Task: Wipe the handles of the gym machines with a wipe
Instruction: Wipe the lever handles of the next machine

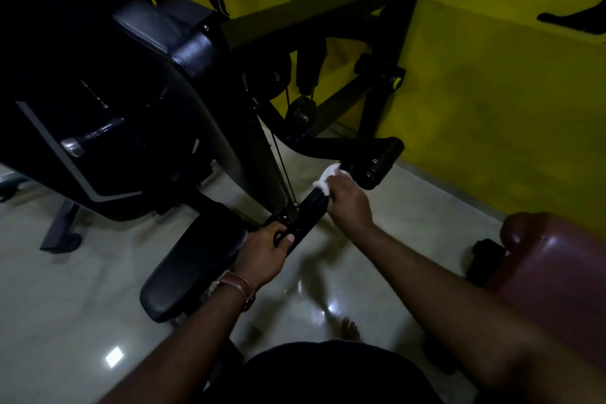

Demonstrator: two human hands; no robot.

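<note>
Fingers of the right hand (pixel 347 203) curl around a white wipe (pixel 328 175), pressing it onto a black machine handle (pixel 311 210). Lower on that bar, the left hand (pixel 265 249) grips it, thumb on top. Behind stand a black padded seat (pixel 193 269), pale glossy floor (pixel 65 305) and yellow wall (pixel 492 92).

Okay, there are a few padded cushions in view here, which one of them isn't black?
The reddish-brown pad at the right edge, beside the right forearm. The seat pad below the left hand and the upper pad on the machine are both black.
</note>
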